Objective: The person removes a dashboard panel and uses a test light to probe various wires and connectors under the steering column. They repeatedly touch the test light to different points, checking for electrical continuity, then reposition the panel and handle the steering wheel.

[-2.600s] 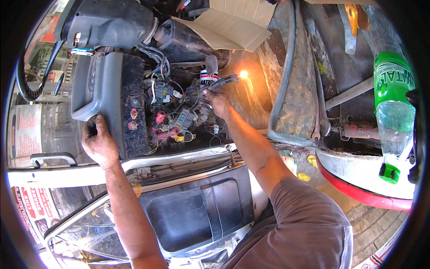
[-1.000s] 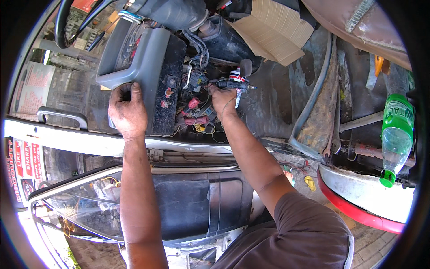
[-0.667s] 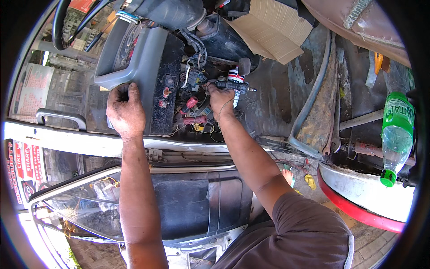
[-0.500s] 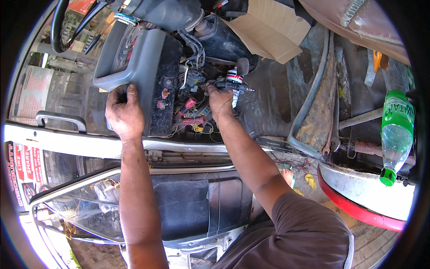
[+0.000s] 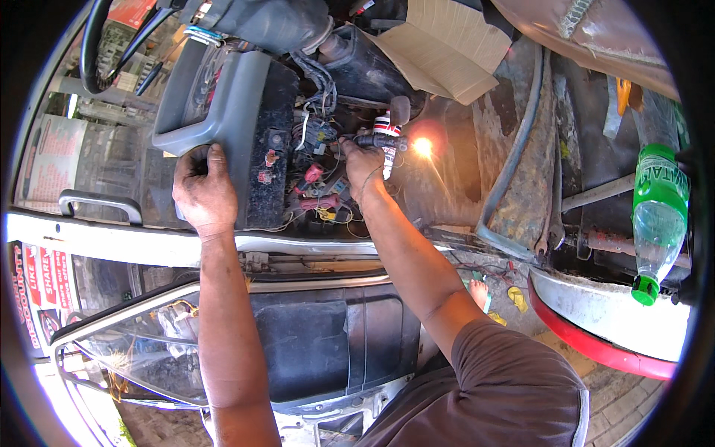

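My left hand (image 5: 202, 190) is closed on the lower edge of a grey plastic trim piece (image 5: 242, 104), beside a black panel with small red fittings (image 5: 267, 167). My right hand (image 5: 359, 167) grips a dark cylindrical device (image 5: 380, 141), with a bright orange light (image 5: 421, 147) glowing at its tip. Under that device is a white can (image 5: 387, 164) with red and black markings, below a small grey pad (image 5: 400, 110). Around my right hand's left side lie tangled wires, connectors (image 5: 309, 134) and pink-red parts (image 5: 319, 201); my fingertips are partly hidden among them.
An open vehicle door (image 5: 298, 350) hangs below the white sill (image 5: 104, 235). A cardboard piece (image 5: 447, 52) lies above. To the right are a green-labelled plastic bottle (image 5: 659, 216), rusty metal with a bent tube (image 5: 506, 179), and a brown seat (image 5: 581, 37). A bare foot (image 5: 479, 290) shows below.
The light, lit 2.6 seconds ago and dark in the frames after that, glows again now. The view has shifted since the earliest frame; both hands keep much the same grip.
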Demonstrator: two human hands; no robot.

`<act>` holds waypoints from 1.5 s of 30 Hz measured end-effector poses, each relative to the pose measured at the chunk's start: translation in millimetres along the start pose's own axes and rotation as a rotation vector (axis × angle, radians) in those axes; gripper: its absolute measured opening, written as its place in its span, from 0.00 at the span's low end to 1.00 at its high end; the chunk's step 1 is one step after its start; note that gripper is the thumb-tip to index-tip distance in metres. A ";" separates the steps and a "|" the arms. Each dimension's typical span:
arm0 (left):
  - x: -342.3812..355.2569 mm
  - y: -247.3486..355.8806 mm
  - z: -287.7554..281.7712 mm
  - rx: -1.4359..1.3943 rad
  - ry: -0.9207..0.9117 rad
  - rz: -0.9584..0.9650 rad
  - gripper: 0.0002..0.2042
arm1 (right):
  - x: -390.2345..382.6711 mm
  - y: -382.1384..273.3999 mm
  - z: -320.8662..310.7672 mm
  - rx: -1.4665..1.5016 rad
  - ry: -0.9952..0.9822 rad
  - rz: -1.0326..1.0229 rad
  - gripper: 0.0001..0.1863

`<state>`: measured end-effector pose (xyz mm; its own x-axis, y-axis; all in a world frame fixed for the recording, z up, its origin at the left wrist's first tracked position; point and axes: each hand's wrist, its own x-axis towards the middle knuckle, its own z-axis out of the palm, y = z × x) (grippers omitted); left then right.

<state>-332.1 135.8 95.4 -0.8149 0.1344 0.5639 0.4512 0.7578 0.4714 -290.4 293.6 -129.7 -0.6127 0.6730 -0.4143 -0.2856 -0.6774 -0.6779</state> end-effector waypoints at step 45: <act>1.5 -1.2 0.3 0.011 0.000 0.003 0.13 | 3.3 17.8 -11.4 0.080 -0.138 -0.113 0.06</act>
<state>-333.9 135.2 95.4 -0.8136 0.1364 0.5653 0.4494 0.7643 0.4624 -289.1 287.2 -150.1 -0.6671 0.7027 -0.2475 -0.4124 -0.6250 -0.6628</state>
